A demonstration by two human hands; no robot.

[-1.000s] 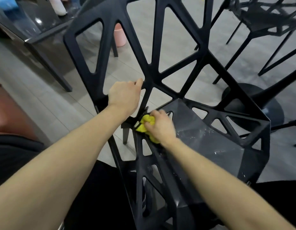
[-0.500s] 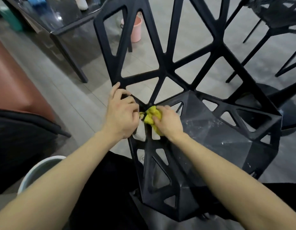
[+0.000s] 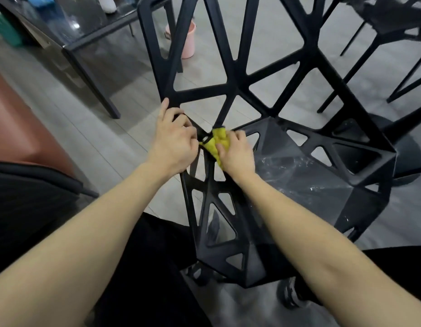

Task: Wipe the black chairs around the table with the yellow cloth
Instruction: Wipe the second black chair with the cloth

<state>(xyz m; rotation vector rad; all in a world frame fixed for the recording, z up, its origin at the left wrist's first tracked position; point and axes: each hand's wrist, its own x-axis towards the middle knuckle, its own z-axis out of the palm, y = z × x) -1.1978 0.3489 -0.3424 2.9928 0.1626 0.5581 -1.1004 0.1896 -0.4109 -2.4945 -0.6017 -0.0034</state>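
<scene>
I think I am only part way through this job. My right hand (image 3: 235,154) has its fingers curled round the yellow cloth (image 3: 216,142), bunched up small, and rubs it on the black chair (image 3: 322,180) where the back meets the seat. My left hand (image 3: 174,142) sits just beside the cloth, fingers curled round a bar of the chair to keep it from moving. Past my cloth hand, the seat has pale streaks and little white specks, so it may still need a wipe. The chair is all thin bars with triangle holes. Another chair (image 3: 393,24), far from my grip, looks untouched, though I cannot be sure.
</scene>
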